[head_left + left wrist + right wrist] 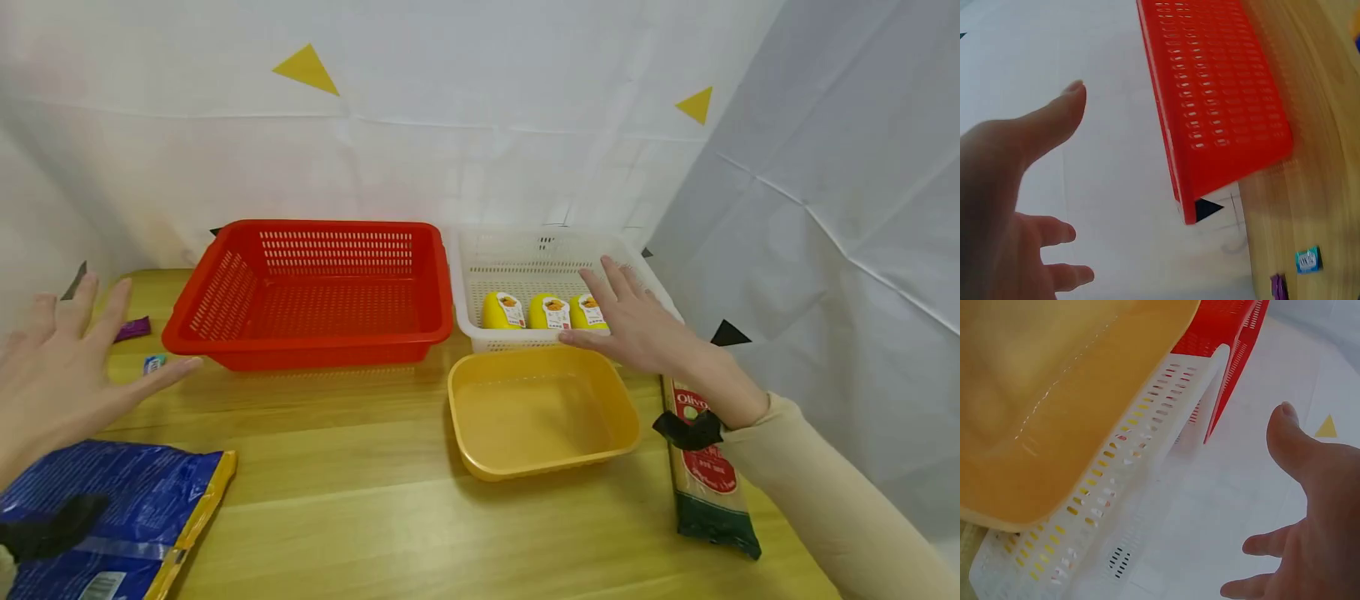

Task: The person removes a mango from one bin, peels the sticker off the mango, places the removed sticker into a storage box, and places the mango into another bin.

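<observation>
My left hand point(67, 379), fingers spread and holding nothing, is raised at the left over a blue bag with a yellow edge point(112, 508). To its right stands a red perforated basket point(307, 350) with a bare inside. At the right my right hand point(637, 325) hovers with spread fingers, overlapping the front right part of a white perforated basket point(517, 336) in the head view. Inside that basket sit three yellow rounded packs point(504, 311) with white labels. In front of it lies an orange-yellow plastic basin point(543, 417), below and left of the right hand.
Beneath the right forearm lies a long pack labelled Olivo point(708, 475) with a dark green end. A purple wrapped piece point(133, 329) and a small blue-green packet point(153, 364) lie left of the red basket. White sheeting point(487, 125) encloses the wooden table point(337, 500).
</observation>
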Motion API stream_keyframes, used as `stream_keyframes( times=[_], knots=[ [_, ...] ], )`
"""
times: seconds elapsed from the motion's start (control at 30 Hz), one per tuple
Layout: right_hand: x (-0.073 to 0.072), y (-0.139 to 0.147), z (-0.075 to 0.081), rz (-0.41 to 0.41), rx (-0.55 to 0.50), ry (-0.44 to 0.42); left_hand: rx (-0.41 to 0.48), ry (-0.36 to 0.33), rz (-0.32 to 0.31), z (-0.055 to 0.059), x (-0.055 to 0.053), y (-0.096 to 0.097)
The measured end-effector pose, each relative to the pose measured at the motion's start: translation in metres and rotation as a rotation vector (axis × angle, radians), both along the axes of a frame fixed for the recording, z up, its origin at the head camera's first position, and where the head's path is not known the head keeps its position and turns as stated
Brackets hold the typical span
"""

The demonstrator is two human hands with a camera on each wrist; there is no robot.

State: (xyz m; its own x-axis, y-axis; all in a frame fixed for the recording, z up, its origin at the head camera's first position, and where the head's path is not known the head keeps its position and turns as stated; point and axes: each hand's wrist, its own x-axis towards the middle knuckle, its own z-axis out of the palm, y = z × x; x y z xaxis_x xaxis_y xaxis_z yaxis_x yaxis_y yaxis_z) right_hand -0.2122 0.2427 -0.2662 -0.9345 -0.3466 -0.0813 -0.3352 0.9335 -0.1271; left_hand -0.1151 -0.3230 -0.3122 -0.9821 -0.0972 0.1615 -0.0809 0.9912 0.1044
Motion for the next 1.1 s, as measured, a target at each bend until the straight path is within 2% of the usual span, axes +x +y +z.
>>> stream_keyframes(
  times=[0.1,0.3,0.43,0.53,0.67,0.73,0.9,1.0,1.1],
  knots=[
    [-0.006,-0.005,0.000,0.021,-0.064,-0.041,0.048,0.003,-0.047,0.005,-0.004,0.004],
    [-0.022,-0.015,-0.003,0.079,-0.151,-0.069,0.248,-0.027,-0.128,0.011,-0.017,0.008],
    [-0.032,-0.022,-0.003,0.102,-0.190,-0.085,0.344,-0.090,-0.161,0.018,-0.027,0.016],
    [-0.039,-0.026,-0.002,0.114,-0.208,-0.107,0.414,-0.163,-0.162,0.026,-0.033,0.025],
    [-0.043,-0.032,0.001,0.115,-0.208,-0.118,0.531,-0.200,-0.199,0.030,-0.041,0.036],
    [-0.043,-0.035,0.002,0.115,-0.207,-0.115,0.574,-0.193,-0.205,0.030,-0.044,0.040],
    [-0.046,-0.044,0.005,0.135,-0.209,-0.126,0.680,-0.182,-0.150,0.025,-0.048,0.046],
    [-0.050,-0.051,0.004,0.151,-0.211,-0.141,0.754,-0.170,-0.105,0.019,-0.045,0.044],
    [-0.055,-0.052,0.002,0.145,-0.214,-0.159,0.784,-0.163,-0.049,0.014,-0.044,0.041]
  ],
)
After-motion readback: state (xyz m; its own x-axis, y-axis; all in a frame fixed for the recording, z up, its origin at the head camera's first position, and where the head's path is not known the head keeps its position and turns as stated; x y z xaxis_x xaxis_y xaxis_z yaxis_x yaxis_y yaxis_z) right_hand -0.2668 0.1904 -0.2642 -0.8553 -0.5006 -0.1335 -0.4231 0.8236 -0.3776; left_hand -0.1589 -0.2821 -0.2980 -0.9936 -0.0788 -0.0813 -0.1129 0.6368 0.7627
